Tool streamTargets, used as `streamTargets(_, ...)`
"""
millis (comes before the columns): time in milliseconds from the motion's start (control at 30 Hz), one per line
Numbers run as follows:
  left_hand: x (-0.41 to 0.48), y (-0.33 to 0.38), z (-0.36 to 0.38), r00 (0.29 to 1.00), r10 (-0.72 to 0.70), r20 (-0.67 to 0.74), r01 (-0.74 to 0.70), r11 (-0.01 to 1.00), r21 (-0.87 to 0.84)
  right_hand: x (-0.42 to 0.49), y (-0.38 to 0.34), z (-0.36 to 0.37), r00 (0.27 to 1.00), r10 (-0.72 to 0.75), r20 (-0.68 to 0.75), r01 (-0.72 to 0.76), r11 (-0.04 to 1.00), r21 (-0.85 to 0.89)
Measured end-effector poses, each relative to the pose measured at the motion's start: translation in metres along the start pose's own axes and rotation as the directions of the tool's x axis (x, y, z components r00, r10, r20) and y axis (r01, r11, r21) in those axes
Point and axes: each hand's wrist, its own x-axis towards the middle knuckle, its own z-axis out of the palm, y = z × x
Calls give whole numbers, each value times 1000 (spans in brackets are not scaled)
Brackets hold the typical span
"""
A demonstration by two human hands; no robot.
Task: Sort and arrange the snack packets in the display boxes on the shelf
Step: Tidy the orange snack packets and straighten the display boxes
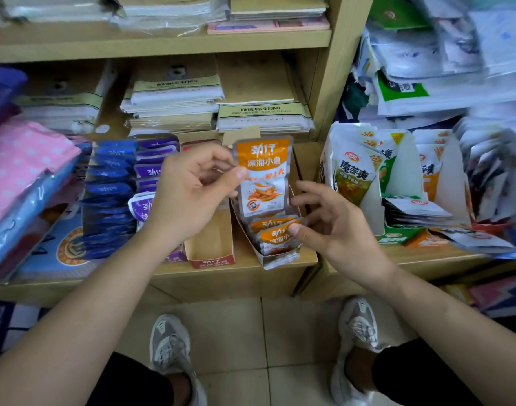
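Note:
My left hand [189, 189] pinches the left edge of an orange snack packet [262, 174] and holds it upright above a narrow cardboard display box [296, 186]. Two more orange packets [275, 235] stand at the front of that box. My right hand [335, 227] is beside them with its fingers spread, and its thumb touches the front packet. A second cardboard box [211, 244] to the left stands with a bare front section. Rows of blue packets [110, 194] and purple packets [151, 168] fill the boxes further left.
Green and white snack packets [353, 174] stand in white boxes on the right shelf, with loose packets [420, 209] piled around them. Pink and blue bags [22, 168] lie at the left. Stacked paper files [174, 98] fill the shelf behind. My shoes are on the tiled floor [250, 332].

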Motion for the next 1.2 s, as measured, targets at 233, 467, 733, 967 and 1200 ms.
streamTargets(233,-16,-23,4,816,-187,548,59,968,242,-2,-2,-2,998,-49,41,54,993,-107)
streamTargets(467,-14,-28,-1,961,-93,261,11,955,298,-3,-9,-7,981,-136,141,182,896,-405)
streamTargets(733,-3,-40,7,972,-27,232,-78,898,433,-1,-11,-17,951,-181,251,271,880,-391)
streamTargets(967,-6,-20,-2,854,-79,514,-13,985,173,-9,-9,-10,965,-182,187,241,896,-374)
streamTargets(1200,5,-35,-5,957,-76,281,-89,843,530,-10,-12,-11,983,-121,141,165,920,-357)
